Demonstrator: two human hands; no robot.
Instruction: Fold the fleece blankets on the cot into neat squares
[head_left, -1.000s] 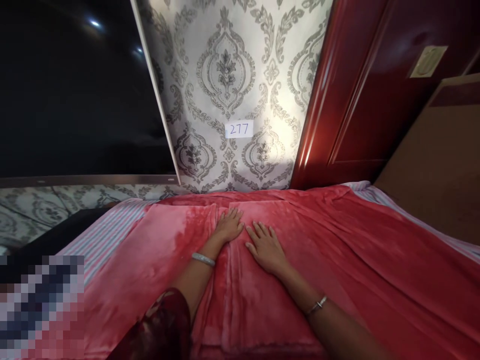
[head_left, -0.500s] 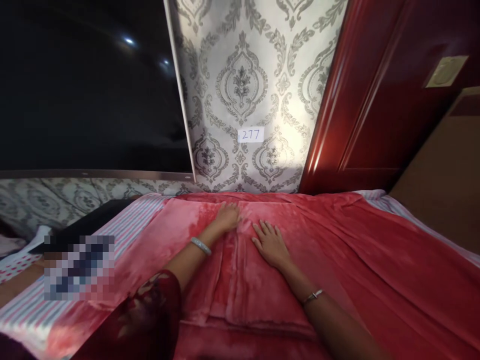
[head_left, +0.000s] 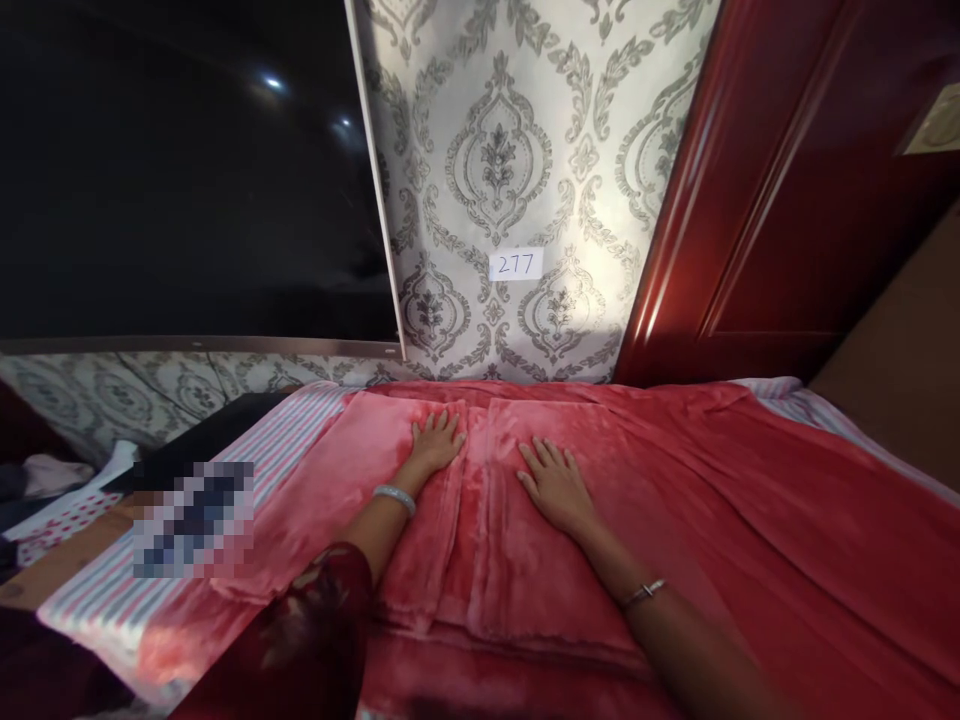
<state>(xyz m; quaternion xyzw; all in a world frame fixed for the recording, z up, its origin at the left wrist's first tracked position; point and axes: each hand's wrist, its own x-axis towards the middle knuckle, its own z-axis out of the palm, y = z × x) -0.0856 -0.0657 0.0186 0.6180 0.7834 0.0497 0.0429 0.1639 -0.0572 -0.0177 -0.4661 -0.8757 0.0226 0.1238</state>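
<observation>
A plush red and pink blanket (head_left: 637, 560) lies spread over the surface before me, its two folded sides meeting near the middle with a narrow gap between their edges. My left hand (head_left: 438, 443) rests flat on the left folded panel, fingers spread, close to its inner edge. On the right panel lies my right hand (head_left: 556, 484), palm down and fingers apart, a little nearer to me. Neither hand grips the cloth. The blanket's far edge runs along the wall side, and loose creases cross its right part.
Under the blanket shows a striped sheet (head_left: 289, 440). A large dark screen (head_left: 187, 180) stands at the left, and a dark red wooden panel (head_left: 757, 200) at the right. A paper label (head_left: 516, 264) is on the patterned wall (head_left: 499, 160). A blurred patch (head_left: 193, 520) covers something at left.
My left hand has moved left off the middle seam and now lies flat with its fingers spread. My right hand stays on the right panel. The view has shifted slightly left.
</observation>
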